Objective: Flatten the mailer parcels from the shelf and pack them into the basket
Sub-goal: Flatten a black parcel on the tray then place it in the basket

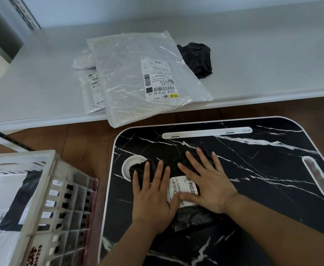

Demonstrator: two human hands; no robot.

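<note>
Both hands, left hand (153, 196) and right hand (207, 183), press flat-fingered on a crinkly black parcel (176, 164) on the table (253, 169), basket (61, 189) just left, more parcels (138, 77) on the shelf (253, 54).

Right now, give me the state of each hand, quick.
Left hand: open, fingers straight, pressing flat on the black mailer parcel.
Right hand: open, fingers spread, pressing the same parcel and its label.
</note>
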